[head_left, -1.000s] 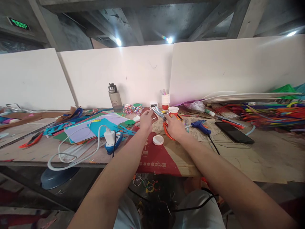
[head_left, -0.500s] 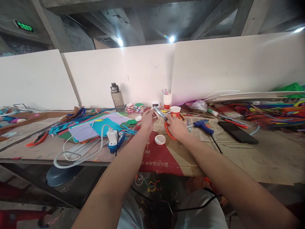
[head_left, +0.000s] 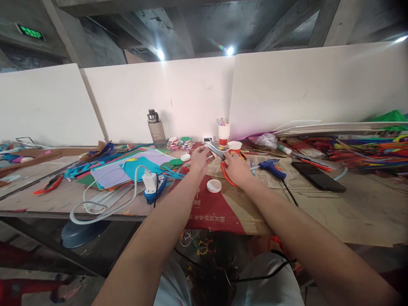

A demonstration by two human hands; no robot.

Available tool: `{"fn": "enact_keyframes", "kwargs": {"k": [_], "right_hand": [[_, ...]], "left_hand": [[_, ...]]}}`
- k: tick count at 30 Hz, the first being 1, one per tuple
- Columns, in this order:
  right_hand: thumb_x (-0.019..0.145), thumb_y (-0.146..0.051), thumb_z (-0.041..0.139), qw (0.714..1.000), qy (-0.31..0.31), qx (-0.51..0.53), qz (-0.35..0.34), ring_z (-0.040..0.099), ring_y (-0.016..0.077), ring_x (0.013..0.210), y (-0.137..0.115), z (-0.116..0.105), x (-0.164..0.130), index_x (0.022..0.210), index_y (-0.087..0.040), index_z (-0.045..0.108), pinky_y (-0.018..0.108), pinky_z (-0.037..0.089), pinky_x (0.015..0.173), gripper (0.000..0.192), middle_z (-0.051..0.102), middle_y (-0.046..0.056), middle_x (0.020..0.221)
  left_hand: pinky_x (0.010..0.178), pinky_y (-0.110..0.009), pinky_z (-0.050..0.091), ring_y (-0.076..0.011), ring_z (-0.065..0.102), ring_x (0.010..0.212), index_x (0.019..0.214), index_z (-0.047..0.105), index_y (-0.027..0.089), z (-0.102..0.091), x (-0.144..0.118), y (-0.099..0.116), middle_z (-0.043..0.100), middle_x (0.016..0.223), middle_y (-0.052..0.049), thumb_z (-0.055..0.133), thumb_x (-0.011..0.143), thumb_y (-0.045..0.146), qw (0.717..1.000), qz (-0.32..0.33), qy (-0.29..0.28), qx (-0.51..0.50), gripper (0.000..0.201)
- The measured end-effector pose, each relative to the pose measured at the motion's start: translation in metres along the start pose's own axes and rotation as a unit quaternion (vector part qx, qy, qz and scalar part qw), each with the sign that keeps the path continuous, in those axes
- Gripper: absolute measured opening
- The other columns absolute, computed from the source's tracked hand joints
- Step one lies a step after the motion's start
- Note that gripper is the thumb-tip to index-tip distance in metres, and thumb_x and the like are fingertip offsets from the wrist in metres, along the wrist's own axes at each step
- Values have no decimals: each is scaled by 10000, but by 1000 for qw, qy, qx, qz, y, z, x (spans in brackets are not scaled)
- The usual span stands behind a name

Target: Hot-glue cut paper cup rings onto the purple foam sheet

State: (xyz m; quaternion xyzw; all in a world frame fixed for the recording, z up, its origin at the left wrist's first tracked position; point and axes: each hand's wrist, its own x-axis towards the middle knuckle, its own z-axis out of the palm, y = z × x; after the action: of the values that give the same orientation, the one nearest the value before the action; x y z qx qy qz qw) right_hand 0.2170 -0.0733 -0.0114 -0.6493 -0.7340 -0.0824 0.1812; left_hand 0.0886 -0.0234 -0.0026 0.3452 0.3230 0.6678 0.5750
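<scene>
My right hand [head_left: 236, 167] is closed on a pair of scissors [head_left: 215, 150] with orange handles, their metal blades pointing up and left towards my other hand. My left hand [head_left: 199, 160] is closed in a pinch beside the blade tips; something thin and pale is at its fingers, too small to name. A thin white strip seems to curve by the blades, in front of a red-and-white paper cup [head_left: 235, 147]. Nearer to me, a round white lid [head_left: 213, 186] lies on the red part of the cardboard [head_left: 207, 212].
Left are coloured sheets [head_left: 111, 172], a blue power strip [head_left: 155, 190] with a white cable, and a bottle [head_left: 157, 131]. Stacked paper cups [head_left: 224, 135] holding pens stand behind my hands. To the right lie a blue glue gun [head_left: 272, 168], a black phone [head_left: 317, 176] and coloured pipe cleaners [head_left: 366, 155].
Both hands stay almost in place. The left fingers have shifted slightly, and a thin white strip now shows more clearly near the blades and the cup.
</scene>
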Motion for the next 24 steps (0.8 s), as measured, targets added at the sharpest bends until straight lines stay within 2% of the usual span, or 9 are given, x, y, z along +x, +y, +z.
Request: {"fn": "enact_keyframes", "kwargs": {"k": [6,15,21,24], "right_hand": [[962,-301,380,1000,-4,-4,-6,640,278,988,-1,-2,-1,1307,-216,482,355,476,793,369,606,152,1195],[969,-285,358,1000,-17,-9,-4,652,296,995,-3,-6,-2,1289,-208,509,364,482,772,362,656,157,1119],[961,-271,366,1000,-18,-8,-9,645,288,1018,-3,-6,-2,1290,-216,515,367,479,796,366,664,152,1117],[954,-285,383,1000,-16,-7,-14,643,289,1013,-4,-6,-3,1305,-225,506,368,481,793,376,660,142,1115]], "left_hand": [[625,-230,489,-87,592,587,680,474,180,-1,1,2,608,640,40,800,623,226,1000,-1,0,10,334],[607,-225,467,-91,596,583,699,499,182,-3,1,3,629,669,31,796,631,208,1000,-15,9,8,306],[596,-239,482,-109,598,568,726,576,160,-4,6,9,635,644,-9,721,743,258,998,-50,27,-19,176],[604,-235,489,-105,598,566,738,585,160,-5,9,10,638,639,-7,712,753,228,997,-54,38,-32,144]]}}
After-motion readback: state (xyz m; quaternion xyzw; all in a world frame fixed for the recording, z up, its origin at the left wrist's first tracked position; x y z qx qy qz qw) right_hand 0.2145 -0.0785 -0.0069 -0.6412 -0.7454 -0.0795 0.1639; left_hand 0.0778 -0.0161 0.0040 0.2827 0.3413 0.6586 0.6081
